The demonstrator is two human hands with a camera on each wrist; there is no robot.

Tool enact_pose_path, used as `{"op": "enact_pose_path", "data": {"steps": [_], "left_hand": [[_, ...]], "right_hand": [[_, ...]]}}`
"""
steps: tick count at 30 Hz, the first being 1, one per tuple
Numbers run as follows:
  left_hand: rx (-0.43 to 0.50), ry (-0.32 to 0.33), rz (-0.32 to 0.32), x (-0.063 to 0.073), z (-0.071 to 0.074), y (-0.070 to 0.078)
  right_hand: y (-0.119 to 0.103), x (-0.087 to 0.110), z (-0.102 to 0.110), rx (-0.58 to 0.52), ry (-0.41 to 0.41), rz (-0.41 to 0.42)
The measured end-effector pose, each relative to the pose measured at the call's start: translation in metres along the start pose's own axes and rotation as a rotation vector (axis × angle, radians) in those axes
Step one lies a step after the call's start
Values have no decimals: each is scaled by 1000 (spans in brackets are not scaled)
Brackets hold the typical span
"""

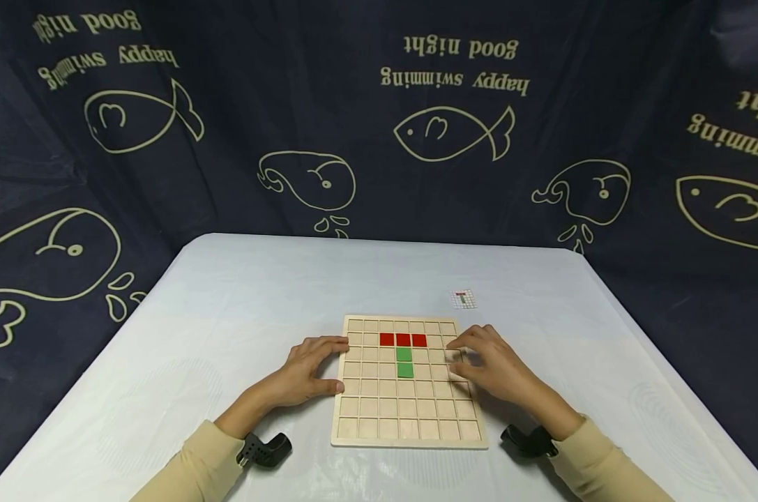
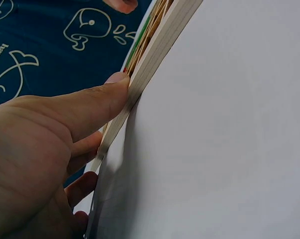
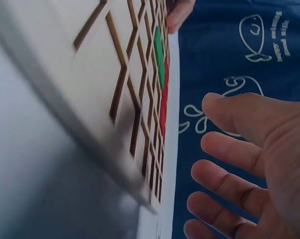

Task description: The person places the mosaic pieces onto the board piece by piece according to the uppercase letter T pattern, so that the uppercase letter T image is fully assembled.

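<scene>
A square wooden grid board lies flat on the table. Three red tiles form a row in its upper part, and two green tiles run down from the middle one. My left hand touches the board's left edge with thumb and fingertips; the left wrist view shows the thumb against the wooden rim. Over the right edge of the board is my right hand, its fingers spread and loosely bent. Seen from the right wrist, these fingers hold nothing and stand apart from the board.
Beyond the board's upper right corner lies a small card printed with a red and green T on a grid. A white cloth covers the table. Behind it hangs a dark blue curtain with fish and whale drawings.
</scene>
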State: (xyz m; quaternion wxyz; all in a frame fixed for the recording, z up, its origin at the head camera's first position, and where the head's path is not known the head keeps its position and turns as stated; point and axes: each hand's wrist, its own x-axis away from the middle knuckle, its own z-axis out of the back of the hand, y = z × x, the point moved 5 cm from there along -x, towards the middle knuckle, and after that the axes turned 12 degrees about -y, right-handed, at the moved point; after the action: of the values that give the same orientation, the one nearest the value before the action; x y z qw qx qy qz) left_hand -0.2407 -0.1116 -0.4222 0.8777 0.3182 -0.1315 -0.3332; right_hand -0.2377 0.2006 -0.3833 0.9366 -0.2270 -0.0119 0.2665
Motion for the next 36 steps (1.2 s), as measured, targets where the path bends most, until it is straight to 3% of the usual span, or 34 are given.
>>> {"op": "enact_pose_path", "data": {"steps": [11, 36], "left_hand": [[-3, 2, -1, 0, -1, -1], [0, -1, 6, 0, 1, 1]], "right_hand": [[17, 19, 8, 36, 47, -37], [51, 47, 16, 91, 12, -172]]}}
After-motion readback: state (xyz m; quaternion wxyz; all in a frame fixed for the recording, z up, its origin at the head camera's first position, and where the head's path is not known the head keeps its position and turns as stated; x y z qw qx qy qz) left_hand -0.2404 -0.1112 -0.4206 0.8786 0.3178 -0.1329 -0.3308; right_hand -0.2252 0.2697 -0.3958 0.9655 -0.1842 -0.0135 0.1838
